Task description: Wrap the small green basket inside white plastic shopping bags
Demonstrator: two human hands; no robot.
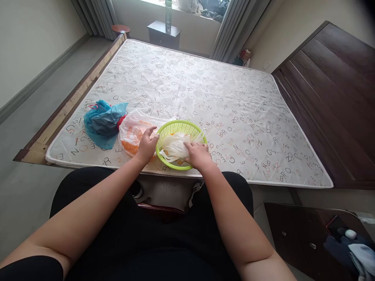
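Observation:
A green plastic basket (182,168) with a mesh wall sits near the front edge of the mattress. Inside it lies a crumpled, whitish plastic bag (175,145), and bits of orange show around it. My right hand (197,154) reaches over the basket's right rim, its fingers closed on the bag's right side. At the left rim is my left hand (147,145), fingers apart; whether it presses on the rim is hard to see. Behind that hand lies a white plastic bag (133,130) with orange contents and red print.
A blue plastic bag (105,123) with dark contents rests at the left on the letter-patterned mattress (205,89). The wooden bed frame (73,97) borders it, with a dark headboard (331,97) at right. A brown cabinet (295,230) stands lower right, with a phone (336,226) and cloth on it.

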